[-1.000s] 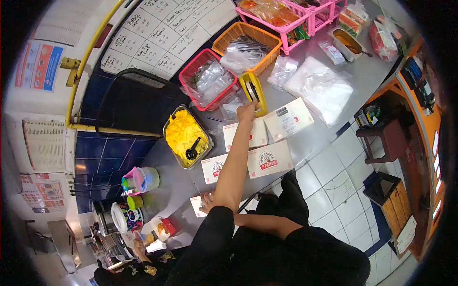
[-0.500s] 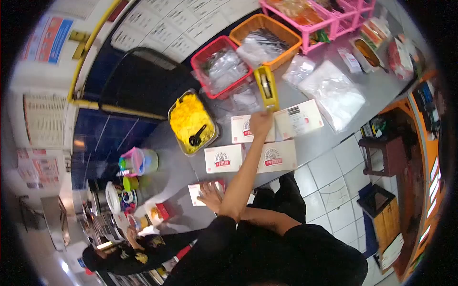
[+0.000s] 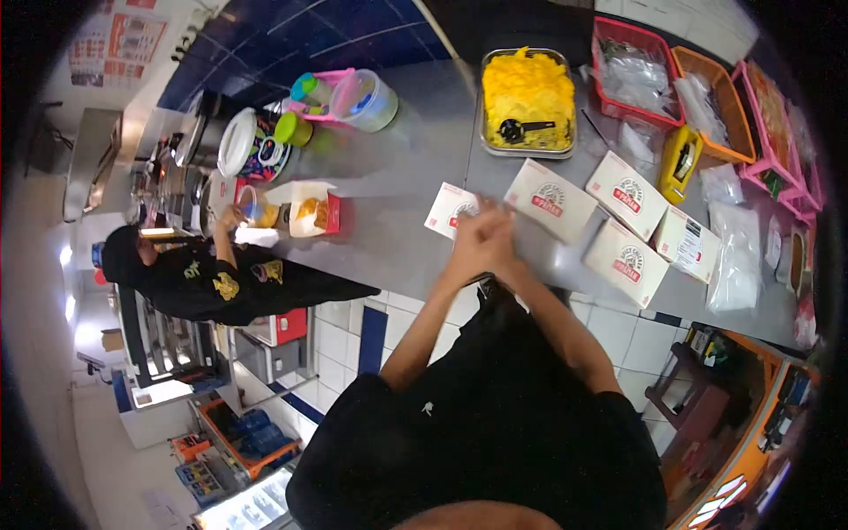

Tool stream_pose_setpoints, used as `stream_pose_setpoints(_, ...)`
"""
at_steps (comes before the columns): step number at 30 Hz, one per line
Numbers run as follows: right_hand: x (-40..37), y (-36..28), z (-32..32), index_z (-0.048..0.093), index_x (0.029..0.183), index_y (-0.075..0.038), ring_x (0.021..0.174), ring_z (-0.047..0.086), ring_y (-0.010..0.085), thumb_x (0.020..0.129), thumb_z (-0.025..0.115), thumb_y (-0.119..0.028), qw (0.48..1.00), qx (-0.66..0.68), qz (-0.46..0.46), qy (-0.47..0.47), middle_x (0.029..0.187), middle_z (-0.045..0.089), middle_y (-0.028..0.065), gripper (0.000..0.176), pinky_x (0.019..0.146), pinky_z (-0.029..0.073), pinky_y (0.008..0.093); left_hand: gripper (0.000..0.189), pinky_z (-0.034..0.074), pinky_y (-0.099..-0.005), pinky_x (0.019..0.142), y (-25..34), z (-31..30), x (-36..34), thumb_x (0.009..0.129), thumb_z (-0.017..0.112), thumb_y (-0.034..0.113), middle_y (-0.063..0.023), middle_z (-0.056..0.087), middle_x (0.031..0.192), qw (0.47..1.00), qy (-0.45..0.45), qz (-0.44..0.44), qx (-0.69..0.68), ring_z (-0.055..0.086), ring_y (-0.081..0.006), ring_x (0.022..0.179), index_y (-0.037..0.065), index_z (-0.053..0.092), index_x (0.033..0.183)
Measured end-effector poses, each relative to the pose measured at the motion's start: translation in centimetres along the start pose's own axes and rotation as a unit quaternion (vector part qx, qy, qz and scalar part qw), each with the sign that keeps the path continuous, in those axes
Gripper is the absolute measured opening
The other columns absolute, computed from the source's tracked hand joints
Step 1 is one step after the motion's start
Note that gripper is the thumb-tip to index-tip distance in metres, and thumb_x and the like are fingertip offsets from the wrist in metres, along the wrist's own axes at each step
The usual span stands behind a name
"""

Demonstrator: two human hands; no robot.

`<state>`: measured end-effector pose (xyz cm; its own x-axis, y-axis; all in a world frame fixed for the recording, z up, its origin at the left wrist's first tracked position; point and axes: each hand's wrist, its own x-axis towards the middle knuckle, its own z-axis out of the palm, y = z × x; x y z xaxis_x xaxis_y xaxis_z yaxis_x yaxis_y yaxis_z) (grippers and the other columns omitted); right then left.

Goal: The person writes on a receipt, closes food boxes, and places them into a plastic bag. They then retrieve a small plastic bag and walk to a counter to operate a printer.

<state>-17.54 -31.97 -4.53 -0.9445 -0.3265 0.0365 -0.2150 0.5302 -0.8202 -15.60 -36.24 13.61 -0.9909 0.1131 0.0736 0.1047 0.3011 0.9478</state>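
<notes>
My left hand (image 3: pixel 471 250) and my right hand (image 3: pixel 500 240) are together at the right side of a small white carton with a red print (image 3: pixel 449 210). Their fingers are bent and overlap each other. What they may hold between them is too small or hidden to make out. The hands cover part of that carton. To the right stand several more printed cartons, the nearest being a white carton (image 3: pixel 549 201). A yellow tape dispenser (image 3: pixel 680 164) lies behind these cartons, apart from both hands.
A metal tray of yellow shredded food (image 3: pixel 527 97) with a black scoop (image 3: pixel 521 131) sits at the back. Red (image 3: pixel 638 75) and orange (image 3: pixel 711 97) baskets hold packets. Plastic bags (image 3: pixel 733 256) lie right. At left, a co-worker (image 3: pixel 212 274) handles a cup near an open food box (image 3: pixel 309 212).
My right hand has come away from the tape dispenser area and joined my left hand at the small carton. The view has swung left, showing more of the co-worker.
</notes>
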Motion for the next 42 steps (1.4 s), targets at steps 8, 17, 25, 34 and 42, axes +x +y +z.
stream_pose_setpoints(8, -0.4, -5.0, -4.6, 0.055, 0.117, -0.017, 0.138, 0.033, 0.042, 0.066, 0.082, -0.049, 0.96, -0.27, -0.071, 0.023, 0.151, 0.035, 0.0202, 0.066, 0.109, 0.023, 0.0671, 0.019, 0.047, -0.0297, 0.06, -15.0, -5.6, -5.4, 0.091, 0.07, 0.015, -0.0083, 0.067, 0.069, 0.987, 0.093, -0.129, -0.025, 0.06, -0.0117, 0.066, -0.003, 0.071, 0.086)
stream_pose_setpoints(17, -0.1, -6.4, -5.0, 0.058, 0.112, -0.015, 0.134, 0.036, 0.0414, 0.063, 0.082, -0.032, 0.963, -0.259, -0.078, 0.02, 0.147, 0.038, 0.0209, 0.057, 0.109, 0.024, 0.0639, 0.041, 0.051, -0.0396, 0.061, -14.7, -5.4, -4.8, 0.084, 0.072, 0.042, -0.0139, 0.069, 0.066, 0.962, 0.116, -0.246, 0.011, 0.068, -0.0285, 0.06, 0.003, 0.075, 0.074)
stream_pose_setpoints(25, 0.1, -6.1, -6.0, 0.053, 0.125, -0.015, 0.138, 0.033, 0.0443, 0.063, 0.087, -0.03, 0.96, -0.265, -0.066, -0.064, 0.154, 0.031, 0.0226, 0.073, 0.112, 0.027, 0.0595, 0.026, 0.052, -0.0356, 0.064, -17.7, -5.2, -6.0, 0.085, 0.075, 0.03, -0.0108, 0.072, 0.076, 0.987, 0.094, -0.123, -0.036, 0.067, -0.0216, 0.067, 0.005, 0.074, 0.091)
stream_pose_setpoints(34, 0.3, -7.0, -6.2, 0.048, 0.129, -0.013, 0.14, 0.029, 0.046, 0.067, 0.086, -0.027, 0.961, -0.253, -0.057, -0.097, 0.154, 0.029, 0.0251, 0.074, 0.114, 0.024, 0.0608, 0.02, 0.054, -0.0434, 0.067, -19.5, -8.5, -4.2, 0.083, 0.071, 0.035, -0.0115, 0.07, 0.075, 0.995, -0.066, -0.035, 0.067, 0.069, -0.0277, 0.071, 0.018, 0.078, 0.09)
stream_pose_setpoints(42, 0.0, -6.9, -4.5, 0.052, 0.12, -0.009, 0.137, 0.033, 0.0464, 0.075, 0.078, -0.042, 0.94, -0.336, -0.058, -0.023, 0.148, 0.035, 0.0282, 0.061, 0.111, 0.024, 0.0632, 0.015, 0.055, -0.0504, 0.069, -20.7, -18.6, -3.2, 0.08, 0.064, 0.021, -0.0152, 0.071, 0.083, 0.958, 0.092, -0.06, 0.264, 0.07, -0.0348, 0.078, 0.009, 0.073, 0.084)
